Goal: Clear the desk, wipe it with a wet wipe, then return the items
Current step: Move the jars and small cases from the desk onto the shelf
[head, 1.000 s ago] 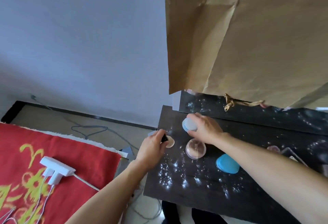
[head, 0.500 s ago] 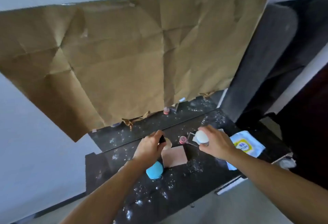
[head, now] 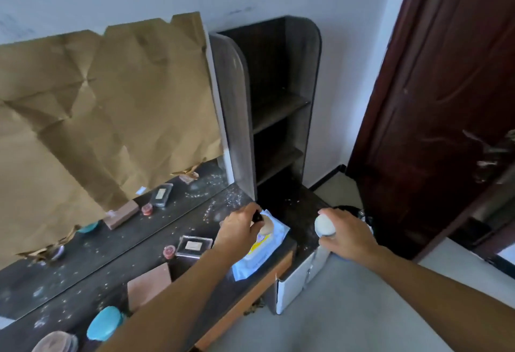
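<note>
My left hand [head: 238,230] grips a small brush with a black handle and a beige puff head [head: 264,227], held just over the blue-and-yellow wet wipe pack [head: 257,257] on the dark desk [head: 156,243]. My right hand [head: 345,233] holds a white round-capped bottle [head: 324,224] above the low side cabinet [head: 301,279] at the desk's right end. On the desk lie a clear square compact [head: 193,245], a small pink jar [head: 169,251], a tan card [head: 149,286], a turquoise puff [head: 104,323] and a round clear-lidded case [head: 54,342].
Crumpled brown paper [head: 97,117] covers the mirror behind the desk; the mirror's bare strip reflects the items. A dark open shelf unit [head: 278,112] stands on the right end. A dark wooden door [head: 434,100] is further right. Grey floor [head: 348,310] lies below.
The view has swung right along the desk. Both hands have carried their items rightwards: the left now over the wipe pack, the right past the desk end above the side cabinet.
</note>
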Tool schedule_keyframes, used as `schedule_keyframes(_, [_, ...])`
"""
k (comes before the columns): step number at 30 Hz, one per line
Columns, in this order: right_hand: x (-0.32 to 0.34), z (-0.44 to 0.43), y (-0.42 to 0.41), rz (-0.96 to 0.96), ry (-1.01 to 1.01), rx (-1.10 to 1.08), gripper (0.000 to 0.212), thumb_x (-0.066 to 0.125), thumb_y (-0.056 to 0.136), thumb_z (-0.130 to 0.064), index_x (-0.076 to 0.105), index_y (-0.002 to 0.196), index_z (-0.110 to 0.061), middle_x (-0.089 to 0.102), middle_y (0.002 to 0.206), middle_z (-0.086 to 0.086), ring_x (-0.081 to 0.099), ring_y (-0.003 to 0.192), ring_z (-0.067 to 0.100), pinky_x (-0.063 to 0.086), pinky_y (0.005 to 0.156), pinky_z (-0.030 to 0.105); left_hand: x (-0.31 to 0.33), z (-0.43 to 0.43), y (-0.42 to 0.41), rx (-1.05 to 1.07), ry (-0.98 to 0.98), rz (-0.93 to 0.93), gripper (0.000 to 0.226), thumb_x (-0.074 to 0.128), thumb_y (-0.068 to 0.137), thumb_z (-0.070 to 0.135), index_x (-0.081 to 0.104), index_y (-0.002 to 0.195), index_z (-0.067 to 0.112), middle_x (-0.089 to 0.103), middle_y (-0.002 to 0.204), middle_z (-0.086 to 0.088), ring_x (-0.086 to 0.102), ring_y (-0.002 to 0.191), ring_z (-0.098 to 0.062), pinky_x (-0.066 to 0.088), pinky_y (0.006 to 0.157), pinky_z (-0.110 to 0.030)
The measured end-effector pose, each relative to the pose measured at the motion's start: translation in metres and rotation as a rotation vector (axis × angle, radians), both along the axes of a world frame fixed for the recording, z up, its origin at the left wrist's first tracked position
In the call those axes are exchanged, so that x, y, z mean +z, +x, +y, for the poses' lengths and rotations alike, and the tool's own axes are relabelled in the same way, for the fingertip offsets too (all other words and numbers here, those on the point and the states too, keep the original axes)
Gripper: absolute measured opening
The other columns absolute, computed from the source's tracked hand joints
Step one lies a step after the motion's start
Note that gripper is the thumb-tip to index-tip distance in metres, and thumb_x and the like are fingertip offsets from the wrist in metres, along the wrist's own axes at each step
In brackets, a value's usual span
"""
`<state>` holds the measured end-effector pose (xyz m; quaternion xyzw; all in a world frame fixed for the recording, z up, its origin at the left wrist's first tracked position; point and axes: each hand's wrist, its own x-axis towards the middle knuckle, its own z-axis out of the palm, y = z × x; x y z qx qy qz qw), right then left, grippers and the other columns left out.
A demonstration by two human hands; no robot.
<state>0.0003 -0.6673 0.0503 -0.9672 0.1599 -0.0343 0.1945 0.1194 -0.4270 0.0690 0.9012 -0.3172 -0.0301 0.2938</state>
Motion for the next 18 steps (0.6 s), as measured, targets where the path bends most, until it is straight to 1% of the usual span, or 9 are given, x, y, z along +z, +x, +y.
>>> schedule_keyframes(2, [-0.004, -0.027, -0.007, 0.008, 0.010, -0.026, 0.062, 0.067, 0.070, -0.035, 0.049, 0.129, -0.028, 0.057, 0.120, -0.005, 0.051, 0.113, 0.019, 0.043, 0.086, 0.032, 0.001, -0.032, 0.007, -0.013, 0.023, 0.011, 0.020, 0.056, 0.088, 0.030, 0.053, 0.107, 0.024, 0.068, 0.094, 0.003, 0.063, 0.086, -0.024, 0.050, 0.074, -0.041])
schedule_keyframes(5, [-0.011, -0.063, -0.008, 0.030, 0.030, -0.062, 0.061, 0.066, 0.070, -0.039, 0.048, 0.128, -0.030, 0.058, 0.118, -0.005, 0.053, 0.110, 0.020, 0.046, 0.084, 0.033, 0.000, -0.077, 0.027, -0.040, 0.049, -0.010, 0.023, 0.057, 0.090, 0.020, 0.054, 0.111, 0.014, 0.067, 0.097, -0.006, 0.062, 0.087, -0.030, 0.048, 0.074, -0.040])
schedule_keyframes(8, [-0.019, -0.095, 0.003, 0.065, 0.041, -0.068, 0.062, 0.064, 0.071, -0.040, 0.046, 0.129, -0.030, 0.057, 0.118, -0.003, 0.053, 0.110, 0.020, 0.046, 0.086, 0.034, -0.005, -0.117, 0.057, -0.010, 0.078, -0.030, 0.024, 0.058, 0.089, 0.018, 0.053, 0.112, 0.012, 0.067, 0.096, -0.010, 0.063, 0.086, -0.033, 0.049, 0.072, -0.040])
schedule_keyframes(12, [-0.030, -0.137, 0.039, 0.083, 0.032, -0.060, 0.063, 0.062, 0.070, -0.041, 0.044, 0.129, -0.031, 0.055, 0.120, -0.004, 0.051, 0.109, 0.018, 0.047, 0.087, 0.034, -0.023, -0.171, 0.106, 0.052, 0.125, -0.050, 0.023, 0.055, 0.092, 0.021, 0.050, 0.113, 0.011, 0.064, 0.105, -0.012, 0.062, 0.092, -0.036, 0.050, 0.077, -0.042])
schedule_keyframes(16, [-0.037, -0.175, 0.089, 0.087, 0.042, -0.042, 0.063, 0.062, 0.070, -0.042, 0.043, 0.129, -0.032, 0.056, 0.122, -0.005, 0.052, 0.109, 0.018, 0.046, 0.089, 0.033, -0.035, -0.217, 0.157, 0.128, 0.188, -0.034, 0.024, 0.049, 0.095, 0.025, 0.047, 0.116, 0.013, 0.062, 0.109, -0.011, 0.061, 0.096, -0.033, 0.050, 0.079, -0.041])
schedule_keyframes(18, [-0.041, -0.194, 0.116, 0.089, 0.045, -0.025, 0.062, 0.063, 0.071, -0.041, 0.043, 0.130, -0.032, 0.057, 0.120, -0.005, 0.054, 0.108, 0.018, 0.044, 0.086, 0.029, -0.041, -0.239, 0.185, 0.156, 0.231, -0.016, 0.027, 0.047, 0.096, 0.026, 0.045, 0.118, 0.012, 0.061, 0.111, -0.012, 0.061, 0.097, -0.034, 0.049, 0.078, -0.042])
